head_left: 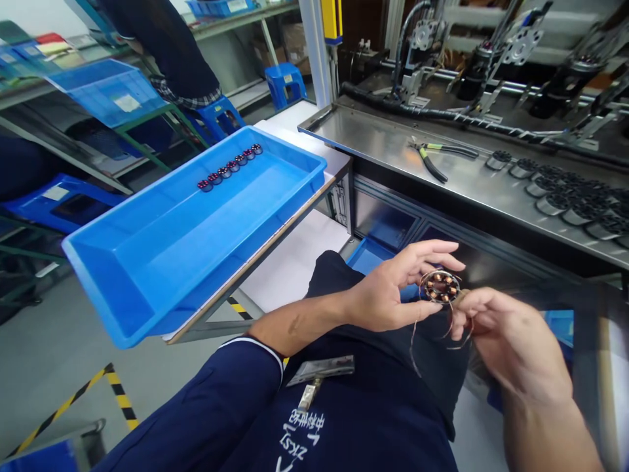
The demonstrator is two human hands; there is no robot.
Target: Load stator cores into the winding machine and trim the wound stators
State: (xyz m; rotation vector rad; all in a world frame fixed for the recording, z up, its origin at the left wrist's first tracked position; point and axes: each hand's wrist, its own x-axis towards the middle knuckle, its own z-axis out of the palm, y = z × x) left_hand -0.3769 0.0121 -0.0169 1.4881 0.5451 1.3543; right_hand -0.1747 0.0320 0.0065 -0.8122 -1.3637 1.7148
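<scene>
My left hand (393,288) pinches a small round stator (441,287) wound with copper coils, held in front of my lap. Loose copper wire ends (417,341) hang down from it. My right hand (501,334) is closed on the wire at the stator's right side, its fingers curled and partly blurred. Both hands meet at the stator, below the edge of the steel bench.
A blue tray (147,262) on my left holds a row of several finished stators (230,167). The steel bench (393,141) carries pliers (435,157) and several dark stators (570,193). Winding machinery stands behind. Another person sits on a blue stool (216,115) at the back.
</scene>
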